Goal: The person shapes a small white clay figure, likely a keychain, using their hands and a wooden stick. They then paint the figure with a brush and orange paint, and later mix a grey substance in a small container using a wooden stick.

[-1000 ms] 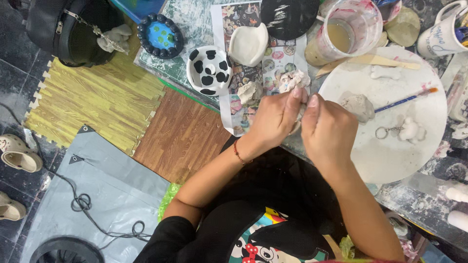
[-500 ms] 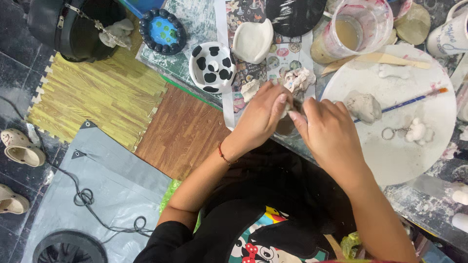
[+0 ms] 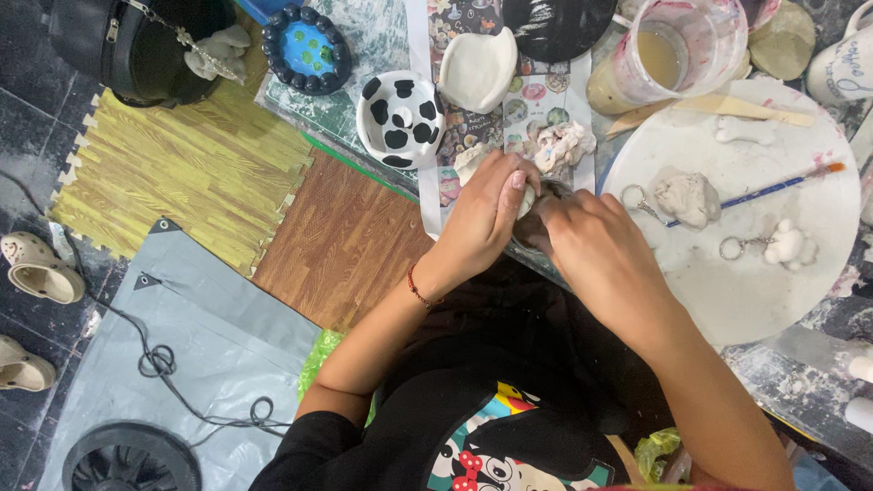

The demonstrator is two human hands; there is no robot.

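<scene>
- The clay lump (image 3: 526,198) sits pinched between both hands at the near edge of the counter (image 3: 382,36), mostly hidden; only a pale sliver shows by the left thumb.
- The left hand (image 3: 486,214) curls round the lump from the left side, fingers folded over it, thumb pressed on top.
- The right hand (image 3: 591,250) closes in from the right, its fingertips meeting the left's over the lump, so both hands are narrow and holding it together.
- The lump looks soft and light, likely to dent or smear under any firm squeeze; a cupped, gentle hold from underneath with the fingertips shaping would probably suit it best. Its surface may be damp and a little slippery, though that cannot be told for sure.
- Just beyond the left hand stands a white bowl with black spots (image 3: 400,118), and beside it a plain white clay dish (image 3: 477,68).
- Just past the fingertips lies a crumpled clay scrap (image 3: 564,145).
- To the right of the right hand lies a round white board (image 3: 746,291) carrying small clay figures with key rings (image 3: 782,244) and a thin paintbrush (image 3: 773,189).
- Further beyond the right hand stands a clear jug of cloudy water (image 3: 668,55).
</scene>
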